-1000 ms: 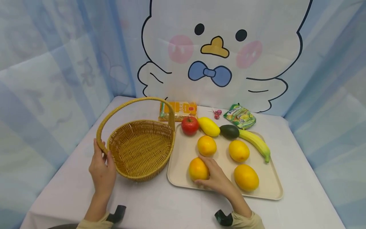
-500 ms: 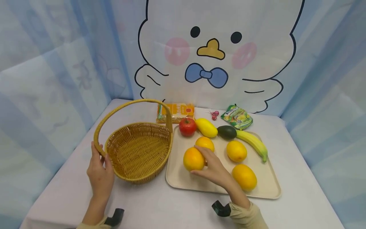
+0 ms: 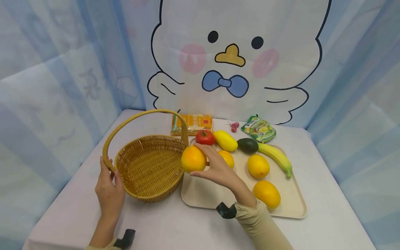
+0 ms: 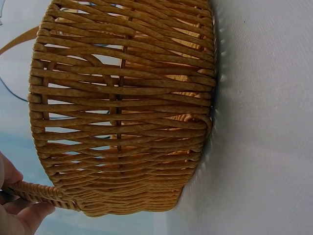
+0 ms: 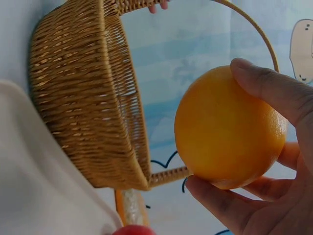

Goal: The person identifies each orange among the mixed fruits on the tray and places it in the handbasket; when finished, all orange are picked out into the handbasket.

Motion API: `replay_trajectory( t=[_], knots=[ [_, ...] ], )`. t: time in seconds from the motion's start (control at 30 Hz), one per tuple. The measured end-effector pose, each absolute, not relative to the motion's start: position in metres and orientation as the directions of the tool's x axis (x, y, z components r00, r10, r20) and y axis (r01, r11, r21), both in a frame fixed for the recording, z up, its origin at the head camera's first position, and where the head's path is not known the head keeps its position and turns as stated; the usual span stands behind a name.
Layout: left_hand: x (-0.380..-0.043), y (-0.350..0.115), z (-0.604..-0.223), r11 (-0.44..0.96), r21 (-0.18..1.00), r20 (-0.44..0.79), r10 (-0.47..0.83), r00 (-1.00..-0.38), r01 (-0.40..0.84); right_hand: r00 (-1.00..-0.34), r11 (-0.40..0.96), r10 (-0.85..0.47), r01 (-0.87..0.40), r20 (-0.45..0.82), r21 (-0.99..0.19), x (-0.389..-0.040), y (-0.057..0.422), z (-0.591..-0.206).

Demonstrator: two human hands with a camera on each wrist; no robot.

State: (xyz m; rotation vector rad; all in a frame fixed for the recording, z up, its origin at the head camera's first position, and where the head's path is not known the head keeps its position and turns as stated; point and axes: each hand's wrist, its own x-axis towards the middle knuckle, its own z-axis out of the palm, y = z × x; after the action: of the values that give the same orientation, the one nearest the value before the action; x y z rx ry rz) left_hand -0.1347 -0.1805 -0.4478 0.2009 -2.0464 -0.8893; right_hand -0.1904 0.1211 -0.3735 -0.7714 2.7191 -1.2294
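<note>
A round orange [image 3: 193, 159] is held between the thumb and fingers of my right hand [image 3: 217, 168], up above the tray's left edge and right at the basket's right rim. The right wrist view shows the orange [image 5: 227, 128] large, with the basket's woven side [image 5: 80, 93] behind it. My left hand [image 3: 110, 192] grips the lower left end of the arched handle of the wicker basket [image 3: 150, 166]. In the left wrist view, fingertips [image 4: 36, 213] pinch the handle's base beside the woven wall [image 4: 122, 107]. Bare woven bottom shows inside the basket.
The beige tray [image 3: 203, 194] bears another orange [image 3: 227, 159], two yellow-orange fruits [image 3: 258, 166] at right, a red apple [image 3: 204, 137], a yellow mango-shaped fruit [image 3: 225, 140], a dark green avocado [image 3: 248, 145] and a banana [image 3: 276, 157]. Behind lie an orange packet [image 3: 200, 124], lollipops [image 3: 234, 126] and a green bag [image 3: 258, 129].
My right hand has lifted the orange off the tray's front left and carried it up and left to the basket's rim. The left hand keeps its grip on the handle.
</note>
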Motion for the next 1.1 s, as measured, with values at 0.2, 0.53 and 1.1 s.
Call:
replay_trajectory(
  t=[0.2,0.53,1.1],
  knots=[
    [-0.135,-0.181,-0.45,0.738,0.65,0.662,-0.433,-0.613,0.181,-0.842,0.551,-0.51,-0.479,0.179,-0.683,-0.199,0.104,-0.363],
    [-0.136,-0.182,-0.449,0.742,0.636,0.689,-0.425,-0.587,0.21,-0.793,0.518,-0.582,-0.534,0.182,-0.668,-0.213,0.072,-0.351],
    [-0.134,-0.185,-0.45,0.754,0.621,0.697,-0.405,-0.592,0.214,-0.749,0.534,-0.644,-0.587,0.157,-0.609,-0.239,0.018,-0.353]
  ],
)
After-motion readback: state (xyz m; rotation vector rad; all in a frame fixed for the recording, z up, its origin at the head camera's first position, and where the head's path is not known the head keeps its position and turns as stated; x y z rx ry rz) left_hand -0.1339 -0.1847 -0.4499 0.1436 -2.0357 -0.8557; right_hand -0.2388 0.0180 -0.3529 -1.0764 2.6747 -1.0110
